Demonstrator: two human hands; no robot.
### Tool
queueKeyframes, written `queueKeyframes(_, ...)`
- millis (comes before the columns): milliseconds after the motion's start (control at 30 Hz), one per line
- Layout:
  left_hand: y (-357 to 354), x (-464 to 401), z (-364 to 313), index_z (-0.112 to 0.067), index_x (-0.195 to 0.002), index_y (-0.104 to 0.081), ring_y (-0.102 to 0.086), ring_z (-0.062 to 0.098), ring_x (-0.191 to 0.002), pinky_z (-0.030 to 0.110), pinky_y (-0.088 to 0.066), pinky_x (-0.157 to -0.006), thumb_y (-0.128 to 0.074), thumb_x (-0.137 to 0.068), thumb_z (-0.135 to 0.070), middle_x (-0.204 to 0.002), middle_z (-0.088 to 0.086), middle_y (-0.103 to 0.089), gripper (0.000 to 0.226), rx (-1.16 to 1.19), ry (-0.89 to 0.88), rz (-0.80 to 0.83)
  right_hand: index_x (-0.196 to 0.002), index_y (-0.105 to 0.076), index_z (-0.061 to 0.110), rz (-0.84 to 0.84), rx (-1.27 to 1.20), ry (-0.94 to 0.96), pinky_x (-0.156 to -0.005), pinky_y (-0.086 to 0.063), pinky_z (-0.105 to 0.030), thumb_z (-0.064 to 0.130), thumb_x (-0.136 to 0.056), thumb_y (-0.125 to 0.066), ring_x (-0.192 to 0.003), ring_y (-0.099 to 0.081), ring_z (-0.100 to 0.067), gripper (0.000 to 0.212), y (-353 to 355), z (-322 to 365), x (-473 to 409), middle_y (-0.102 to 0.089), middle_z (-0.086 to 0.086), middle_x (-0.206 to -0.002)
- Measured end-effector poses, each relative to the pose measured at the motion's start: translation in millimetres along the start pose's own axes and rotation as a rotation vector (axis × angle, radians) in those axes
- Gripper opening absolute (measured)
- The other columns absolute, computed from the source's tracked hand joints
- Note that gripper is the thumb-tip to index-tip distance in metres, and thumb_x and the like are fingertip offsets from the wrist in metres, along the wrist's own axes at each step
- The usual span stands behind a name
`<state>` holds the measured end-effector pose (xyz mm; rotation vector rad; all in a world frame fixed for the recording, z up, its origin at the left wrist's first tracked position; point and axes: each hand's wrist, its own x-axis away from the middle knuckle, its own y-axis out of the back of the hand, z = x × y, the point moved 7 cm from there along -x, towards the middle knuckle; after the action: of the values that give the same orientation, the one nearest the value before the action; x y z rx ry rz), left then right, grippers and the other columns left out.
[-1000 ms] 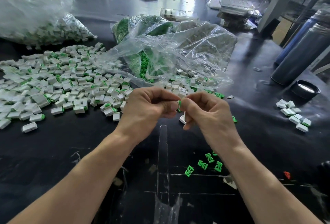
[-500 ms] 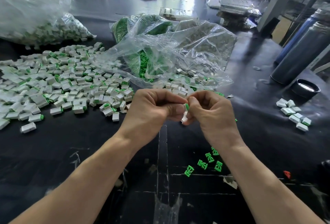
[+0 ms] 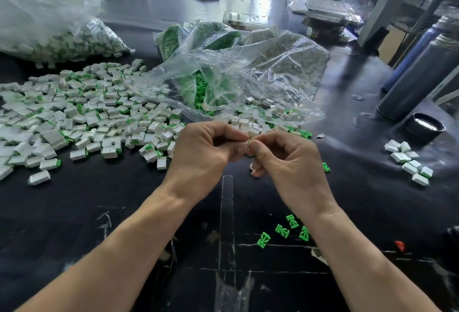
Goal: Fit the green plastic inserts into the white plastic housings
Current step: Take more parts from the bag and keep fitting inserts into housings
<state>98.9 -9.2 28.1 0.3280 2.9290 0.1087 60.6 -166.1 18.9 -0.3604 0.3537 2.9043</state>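
Observation:
My left hand (image 3: pixel 206 150) and my right hand (image 3: pixel 285 162) meet at the middle of the black table, fingertips touching. Between the thumbs a sliver of a green insert (image 3: pixel 248 141) shows; the white housing it goes with is almost wholly hidden in my left fingers. A second white housing (image 3: pixel 252 167) peeps out under my right hand's curled fingers. Three loose green inserts (image 3: pixel 283 231) lie near my right forearm. A wide heap of assembled white housings (image 3: pixel 87 117) spreads to the left.
A clear bag (image 3: pixel 236 75) of green inserts and white housings lies open behind my hands. Another full bag (image 3: pixel 49 25) sits far left. A small cluster of housings (image 3: pixel 409 160), a black lid (image 3: pixel 424 125) and dark cylinders (image 3: pixel 422 75) stand on the right.
My hands have closed together and the green insert has sunk between the fingertips, so less of it shows than before. Both hands stay at the same spot.

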Motion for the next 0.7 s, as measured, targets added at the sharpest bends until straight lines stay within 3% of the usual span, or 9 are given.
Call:
queueKeyframes(167,-2,1,-6,-0.012,-0.087,-0.079,-0.074,0.007,-0.076,0.015,-0.056,-0.069,-0.080,-0.080,0.006,-0.081,-0.003,-0.077,0.020,-0.087,-0.060,0.022,-0.086,-0.073,0.026,-0.004,0.062,0.024,-0.060,-0.058,-0.026,0.017,-0.095,-0.074,-0.062,-0.072,-0.017,0.012,2,0,1,-0.073,0.002,-0.074)
queueKeyframes(267,-5,2,-8,-0.014,-0.086,-0.080,-0.074,0.005,-0.077,0.014,-0.056,-0.071,-0.081,-0.079,0.005,-0.082,-0.004,-0.077,0.020,-0.129,-0.093,0.025,-0.083,-0.071,0.026,-0.075,0.159,0.048,-0.064,-0.060,-0.042,0.024,-0.089,-0.071,-0.064,-0.072,-0.021,0.006,3,1,4,-0.072,0.003,-0.074)
queueKeyframes(333,-6,2,-8,-0.017,-0.086,-0.080,-0.074,0.005,-0.078,0.016,-0.057,-0.073,-0.082,-0.079,0.003,-0.082,-0.007,-0.077,0.021,-0.159,-0.111,0.010,-0.081,-0.069,0.026,-0.123,0.206,0.051,-0.065,-0.059,-0.044,0.023,-0.087,-0.070,-0.065,-0.071,-0.023,0.006,3,2,5,-0.071,0.003,-0.071)
queueKeyframes(567,-8,2,-4,-0.015,-0.089,-0.080,-0.074,0.005,-0.078,0.020,-0.059,-0.074,-0.081,-0.081,0.002,-0.082,-0.007,-0.077,0.019,-0.183,-0.111,-0.015,-0.081,-0.069,0.024,-0.161,0.268,0.065,-0.058,-0.056,-0.032,0.014,-0.090,-0.072,-0.062,-0.070,-0.017,0.014,4,4,4,-0.069,0.003,-0.067)
queueKeyframes(700,-3,1,4,-0.011,-0.089,-0.078,-0.074,0.012,-0.075,0.021,-0.059,-0.067,-0.077,-0.085,0.004,-0.081,-0.001,-0.078,0.015,-0.040,-0.012,-0.011,-0.089,-0.073,0.015,-0.022,0.016,-0.033,-0.056,-0.058,-0.026,0.010,-0.097,-0.070,-0.062,-0.070,-0.018,0.010,0,-3,0,-0.073,-0.004,-0.074)
